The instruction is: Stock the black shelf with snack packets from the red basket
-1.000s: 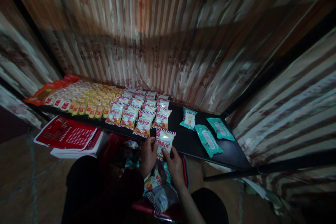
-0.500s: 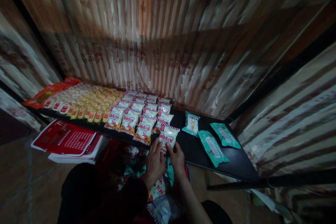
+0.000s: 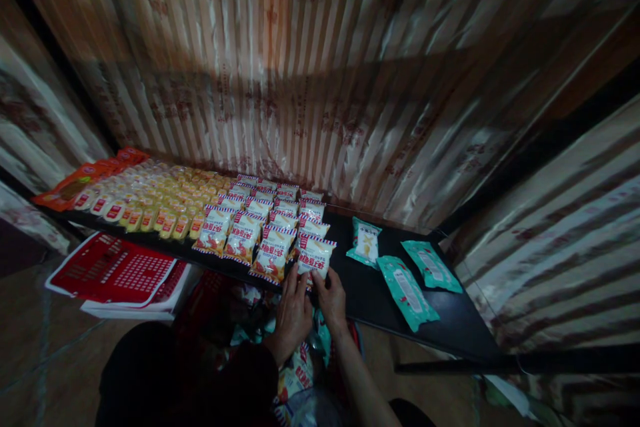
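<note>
Both hands are at the front edge of a black shelf (image 3: pixel 357 293), on a small white-and-orange snack bag (image 3: pixel 315 257) with red lettering and striped ends. My left hand (image 3: pixel 291 313) has its fingers at the bag's lower left corner. On the lower right, my right hand (image 3: pixel 331 298) grips the bag with the thumb across its front. The bag leans back at the front of the rightmost row, against a like bag (image 3: pixel 314 227). To its left stand several rows of the same snack bags (image 3: pixel 241 237). Part of the held bag's bottom is hidden by fingers.
Three green packets (image 3: pixel 407 290) lie on the shelf's right side. Small yellow and white packaged items (image 3: pixel 165 203) and orange packets (image 3: pixel 75 183) fill the left. Below are a basket of more bags (image 3: pixel 297 373) and a red sheet (image 3: pixel 113 270) on a white box.
The snack bag in my hands has shifted slightly left and back, closer against the bag behind it. Both hands moved with it. The view has shifted a little.
</note>
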Demonstrator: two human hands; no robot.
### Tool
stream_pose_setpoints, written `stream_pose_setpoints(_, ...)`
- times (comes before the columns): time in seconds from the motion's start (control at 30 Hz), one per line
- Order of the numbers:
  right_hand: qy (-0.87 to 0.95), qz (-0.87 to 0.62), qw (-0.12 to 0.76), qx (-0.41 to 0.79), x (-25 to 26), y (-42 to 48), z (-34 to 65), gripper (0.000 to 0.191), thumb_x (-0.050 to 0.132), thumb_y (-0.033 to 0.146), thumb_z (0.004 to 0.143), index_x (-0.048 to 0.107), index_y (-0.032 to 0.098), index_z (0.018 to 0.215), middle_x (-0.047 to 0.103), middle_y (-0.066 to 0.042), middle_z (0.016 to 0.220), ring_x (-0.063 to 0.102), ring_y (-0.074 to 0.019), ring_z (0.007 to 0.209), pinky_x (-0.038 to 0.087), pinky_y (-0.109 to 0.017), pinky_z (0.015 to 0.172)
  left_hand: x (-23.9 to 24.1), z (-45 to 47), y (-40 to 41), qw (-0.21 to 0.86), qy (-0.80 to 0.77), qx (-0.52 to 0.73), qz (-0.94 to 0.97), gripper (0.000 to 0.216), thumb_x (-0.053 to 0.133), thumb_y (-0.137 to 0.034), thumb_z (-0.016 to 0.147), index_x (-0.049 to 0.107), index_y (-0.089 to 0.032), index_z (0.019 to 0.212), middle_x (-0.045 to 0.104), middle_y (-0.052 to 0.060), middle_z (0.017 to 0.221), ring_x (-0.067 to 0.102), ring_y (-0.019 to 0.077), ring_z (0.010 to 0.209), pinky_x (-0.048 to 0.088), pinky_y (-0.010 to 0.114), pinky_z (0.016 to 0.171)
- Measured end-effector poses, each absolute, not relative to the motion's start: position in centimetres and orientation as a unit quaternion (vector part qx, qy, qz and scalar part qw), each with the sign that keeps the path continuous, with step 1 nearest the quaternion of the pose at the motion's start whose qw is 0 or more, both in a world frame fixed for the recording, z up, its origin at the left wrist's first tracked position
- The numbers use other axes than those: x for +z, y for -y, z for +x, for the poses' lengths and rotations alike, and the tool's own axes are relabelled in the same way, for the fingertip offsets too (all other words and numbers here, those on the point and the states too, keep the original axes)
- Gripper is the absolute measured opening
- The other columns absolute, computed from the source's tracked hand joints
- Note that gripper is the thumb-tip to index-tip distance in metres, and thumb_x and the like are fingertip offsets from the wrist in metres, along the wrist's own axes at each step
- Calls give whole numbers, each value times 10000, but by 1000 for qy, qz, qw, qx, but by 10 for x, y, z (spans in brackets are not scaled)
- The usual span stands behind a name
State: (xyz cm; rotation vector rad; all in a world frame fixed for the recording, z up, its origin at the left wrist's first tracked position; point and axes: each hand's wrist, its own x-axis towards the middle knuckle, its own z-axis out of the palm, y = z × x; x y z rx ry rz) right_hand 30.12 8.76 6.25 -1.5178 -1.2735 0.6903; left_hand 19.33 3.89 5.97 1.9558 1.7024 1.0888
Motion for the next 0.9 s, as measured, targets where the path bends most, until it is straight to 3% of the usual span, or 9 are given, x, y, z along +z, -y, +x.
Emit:
stream_pose_setpoints(0.4,595,-631,453,207,51,-96,302,572,481,639,781,654,152,1028,646,-144,1038,551,-283,987,422,-422,892,61,186,-40,132,-583,355,719,541,390,-43,786,462,-116,1316,263,155,1509,247,275,1394,334,465,1099)
stream_pose_setpoints(0.57,599,-638,446,189,49,-100,302,709,425,718,760,644,108,1045,622,-192,1090,530,-308,1037,403,-452,928,61,173,-40,43,-553,356,752,535,376,-48,811,453,-152,1330,303,128,1499,201,266,1409,308,487,1099)
stream_pose_setpoints(0.73,583,-643,456,200,49,-100,302,715,518,658,741,557,114,1203,596,-176,1185,519,-304,1108,404,-453,958,61,152,-53,-76,-619,357,695,493,431,-148,882,409,-189,1373,237,151,1518,156,330,1410,273,550,1077)
stream_pose_setpoints(0.9,566,-644,449,252,55,-101,298,803,565,595,728,434,96,1344,512,-171,1336,456,-311,1231,378,-454,1016,56,138,-68,-110,-639,343,680,544,490,-233,889,344,-208,1413,167,165,1531,137,370,1404,284,570,1058)
